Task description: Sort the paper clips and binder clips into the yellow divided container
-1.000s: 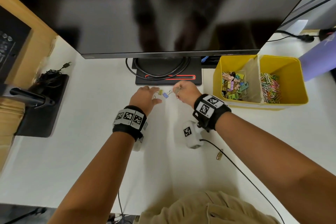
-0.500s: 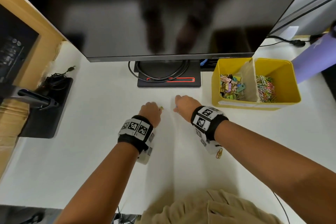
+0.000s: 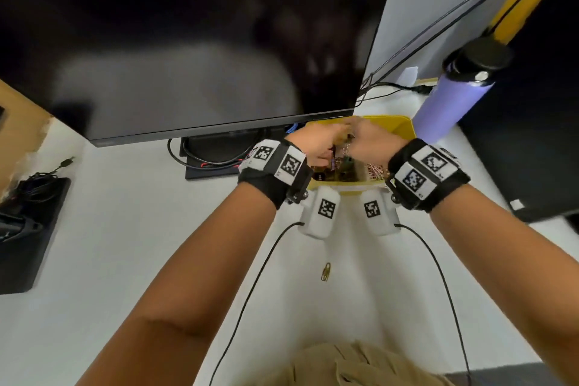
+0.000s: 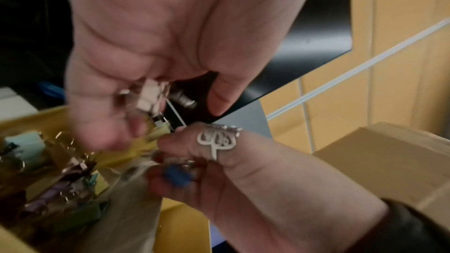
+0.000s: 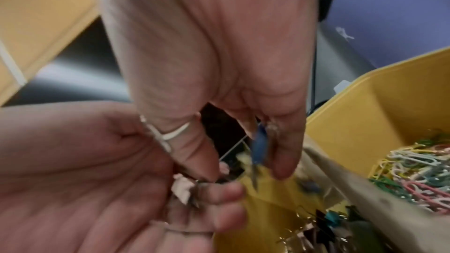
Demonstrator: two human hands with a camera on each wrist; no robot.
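Observation:
Both hands hover over the yellow divided container [image 3: 395,122]. My left hand [image 3: 324,138] curls round a pale binder clip [image 4: 150,96], with a yellow one [image 4: 161,132] at its fingertips, above the binder clip pile [image 4: 60,180] in the left compartment. My right hand [image 3: 372,142], wearing a silver ring, pinches a blue binder clip [image 5: 260,147] between thumb and finger, close to the cardboard divider [image 5: 365,186]. Coloured paper clips [image 5: 414,170] fill the right compartment. A gold paper clip [image 3: 326,271] lies on the white table between my forearms.
A large dark monitor [image 3: 200,41] overhangs the table, its stand and cables [image 3: 216,157] just left of the container. A purple bottle [image 3: 445,103] stands right behind the container. Black gear [image 3: 28,222] sits at the left edge, a dark box [image 3: 532,150] at the right.
Both hands have lifted off the table in front of the monitor stand and moved right to the container, carrying the binder clips. The view has swung right and blurred.

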